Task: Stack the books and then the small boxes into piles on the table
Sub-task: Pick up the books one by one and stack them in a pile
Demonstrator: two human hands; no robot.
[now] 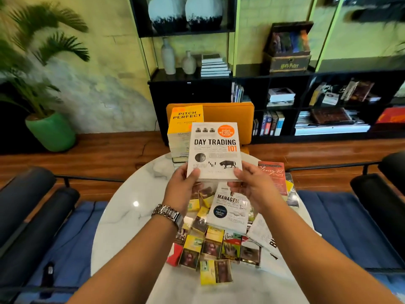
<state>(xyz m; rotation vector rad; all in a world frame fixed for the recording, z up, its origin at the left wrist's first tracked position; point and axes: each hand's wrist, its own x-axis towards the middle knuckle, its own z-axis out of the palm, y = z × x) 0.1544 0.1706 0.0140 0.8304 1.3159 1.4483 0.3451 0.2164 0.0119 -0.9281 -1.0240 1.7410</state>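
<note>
Round white marble table (135, 207), black bookshelf (285, 102) behind. Your left hand (182, 189) and right hand (252, 187) each pinch a lower corner of the Day Trading 101 book (214, 150), held above the table. Behind it: book pile (182, 137), topped by Pitch Perfect. Below it: Management book (230, 211), scattered small boxes (210, 244).

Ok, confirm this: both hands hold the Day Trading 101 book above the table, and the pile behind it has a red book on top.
Not quite. The head view shows both hands, left and right, holding the Day Trading 101 book above the table, but the pile behind it has a yellow book on top, not a red one.
</note>
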